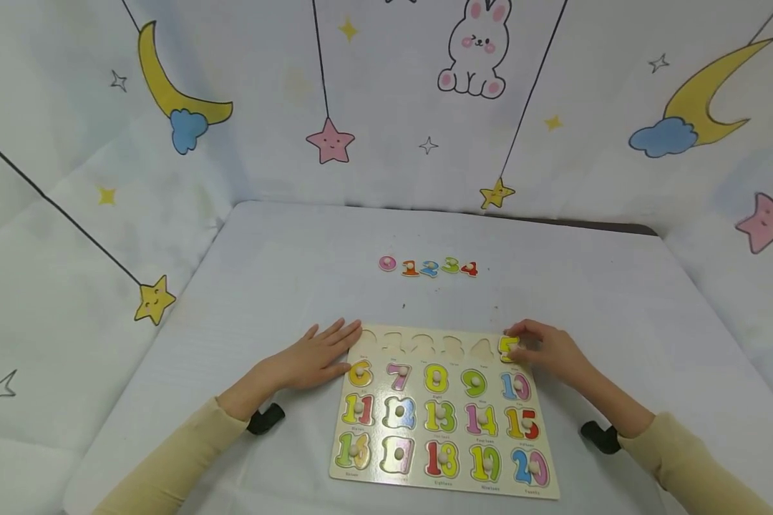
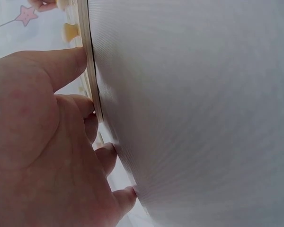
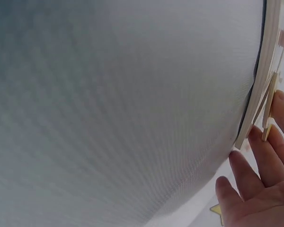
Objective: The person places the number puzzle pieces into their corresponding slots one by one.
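A wooden number puzzle board (image 1: 438,487) lies on the table in the head view. My left hand (image 1: 310,359) rests at its upper left corner, fingers extended; in the left wrist view the thumb (image 2: 68,66) touches the board's edge. At the upper right corner my right hand (image 1: 547,352) pinches the yellow number 5 piece (image 1: 506,349) between thumb and fingers. The right wrist view shows this piece (image 3: 270,101) tilted against the board's face. Top-row recesses 0 to 4 hold no pieces, while knobbed numbers 6 to 20 sit in the rows below.
Beyond the board, loose number pieces lie in a row: a pink 0 (image 1: 387,264), an orange 1 (image 1: 410,268), a blue 2 (image 1: 429,269), a green 3 (image 1: 450,265) and a red 4 (image 1: 469,270). A patterned cloth (image 1: 386,79) hangs behind the white table (image 1: 283,272).
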Demonstrator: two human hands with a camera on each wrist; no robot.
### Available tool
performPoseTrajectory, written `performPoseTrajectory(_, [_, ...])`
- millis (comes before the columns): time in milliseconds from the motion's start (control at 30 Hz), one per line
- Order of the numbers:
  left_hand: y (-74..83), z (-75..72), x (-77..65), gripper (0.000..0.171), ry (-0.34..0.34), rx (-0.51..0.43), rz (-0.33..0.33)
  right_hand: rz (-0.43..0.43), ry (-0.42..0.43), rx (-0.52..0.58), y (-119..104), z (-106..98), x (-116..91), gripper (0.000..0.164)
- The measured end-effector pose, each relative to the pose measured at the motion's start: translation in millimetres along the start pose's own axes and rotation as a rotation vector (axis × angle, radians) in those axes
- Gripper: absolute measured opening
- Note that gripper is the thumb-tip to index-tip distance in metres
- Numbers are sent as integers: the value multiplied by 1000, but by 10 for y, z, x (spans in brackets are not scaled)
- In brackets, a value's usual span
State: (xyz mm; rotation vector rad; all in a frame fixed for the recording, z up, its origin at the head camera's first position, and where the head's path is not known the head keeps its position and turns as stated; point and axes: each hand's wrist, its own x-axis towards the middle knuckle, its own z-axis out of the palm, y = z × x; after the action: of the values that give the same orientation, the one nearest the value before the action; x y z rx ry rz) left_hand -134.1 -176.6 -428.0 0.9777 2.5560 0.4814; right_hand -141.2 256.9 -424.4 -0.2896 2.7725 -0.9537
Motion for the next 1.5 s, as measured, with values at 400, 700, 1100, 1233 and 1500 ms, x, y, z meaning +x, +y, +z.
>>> performPoseTrajectory(400, [-13,15,9,64,1,0,-4,-62,-3,-75,14,21,-33,30])
performPoseTrajectory(700, [-13,13,9,64,3,9,-1,-112,-2,-123,-5,21,-46,34])
performPoseTrajectory(1100, [-3,2,16,63,0,23,-2,-108,-16,-194,-27,10,-70,34])
performPoseTrajectory(1233, [-13,6,15,63,2,19,0,-104,-39,-265,-67,2,-69,37])
performPoseTrajectory(1500, [-24,25,8,64,7,16,6,-266,1,-419,-43,39,-90,41])
